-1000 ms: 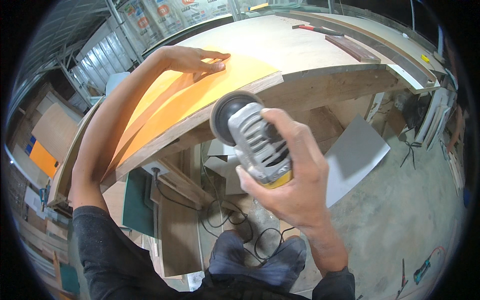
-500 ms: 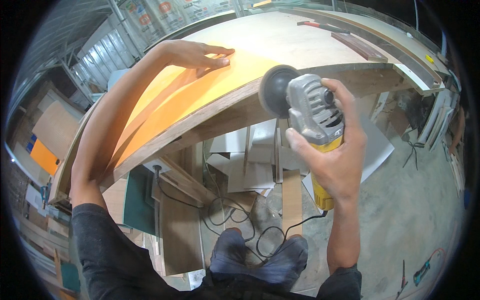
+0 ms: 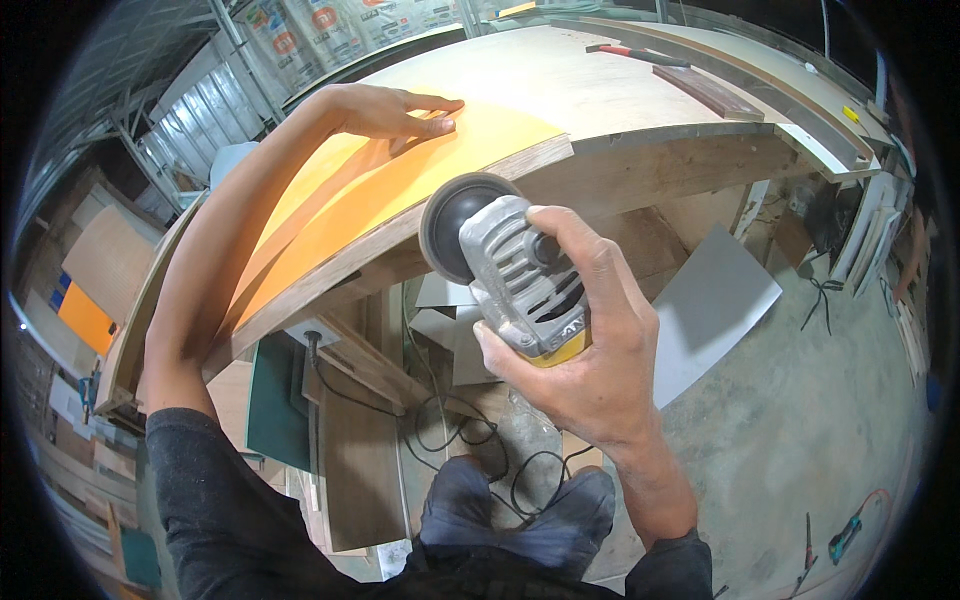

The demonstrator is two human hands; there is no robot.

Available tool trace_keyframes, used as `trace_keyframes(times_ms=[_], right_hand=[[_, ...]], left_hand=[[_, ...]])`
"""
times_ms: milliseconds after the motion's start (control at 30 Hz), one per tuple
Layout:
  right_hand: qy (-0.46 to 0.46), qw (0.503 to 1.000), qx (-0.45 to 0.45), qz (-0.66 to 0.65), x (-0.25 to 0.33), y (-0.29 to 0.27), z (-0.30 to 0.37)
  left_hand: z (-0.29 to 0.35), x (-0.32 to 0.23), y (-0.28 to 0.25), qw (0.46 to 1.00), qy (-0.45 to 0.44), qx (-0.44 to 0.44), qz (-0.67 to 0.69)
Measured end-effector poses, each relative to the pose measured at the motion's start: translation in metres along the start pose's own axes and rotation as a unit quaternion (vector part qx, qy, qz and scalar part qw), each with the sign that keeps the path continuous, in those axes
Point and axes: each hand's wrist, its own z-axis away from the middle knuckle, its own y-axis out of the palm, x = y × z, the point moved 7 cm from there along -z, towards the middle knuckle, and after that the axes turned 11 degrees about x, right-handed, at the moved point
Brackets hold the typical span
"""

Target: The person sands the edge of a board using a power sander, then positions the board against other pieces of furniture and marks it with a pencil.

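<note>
An angle grinder (image 3: 515, 265) with a grey metal head and a yellow body is gripped in my right hand (image 3: 600, 365). Its round black disc (image 3: 448, 225) is at the near edge of an orange panel (image 3: 400, 205); whether it touches the edge, I cannot tell. The panel lies on the workbench (image 3: 520, 75), showing a bare wooden edge toward me. My left hand (image 3: 385, 112) rests on the panel's far part, thumb and fingers apart, holding nothing. Most of the grinder's body is hidden behind my right hand.
A red-and-black hand tool (image 3: 635, 54) and a dark brown wooden strip (image 3: 710, 92) lie on the bench at right. Below are a looped black cable (image 3: 455, 425), a white sheet (image 3: 715, 315) and board offcuts. A teal tool (image 3: 845, 540) lies on the floor.
My right hand has moved the grinder left along the panel's near edge, uncovering the panel's right corner. My left hand stays on the panel.
</note>
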Motion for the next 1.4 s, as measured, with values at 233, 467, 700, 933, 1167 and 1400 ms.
trace_keyframes(times_ms=[233, 467, 700, 933, 1167, 1400], right_hand=[[-0.047, 0.994, -0.086, 0.047, -0.029, -0.039, -0.01], [0.022, 0.995, -0.097, -0.011, -0.035, -0.058, -0.014], [-0.01, 0.999, -0.044, -0.022, 0.0, -0.006, 0.001], [-0.048, 0.996, -0.075, 0.013, -0.016, -0.028, -0.011], [0.022, 0.996, -0.082, -0.035, -0.04, -0.05, -0.018], [0.069, 0.99, -0.117, -0.027, -0.043, -0.063, -0.005]], left_hand=[[0.004, -0.002, -0.003, 0.999, -0.028, 0.004, -0.018], [-0.002, 0.0, -0.001, 1.0, 0.016, -0.007, -0.002], [0.001, 0.002, 0.002, 1.0, 0.006, -0.011, 0.01], [0.0, 0.002, 0.004, 0.999, 0.017, -0.008, 0.033], [0.013, -0.005, -0.001, 1.0, -0.024, -0.006, 0.0], [0.009, -0.003, -0.001, 1.0, 0.01, -0.018, -0.007]])
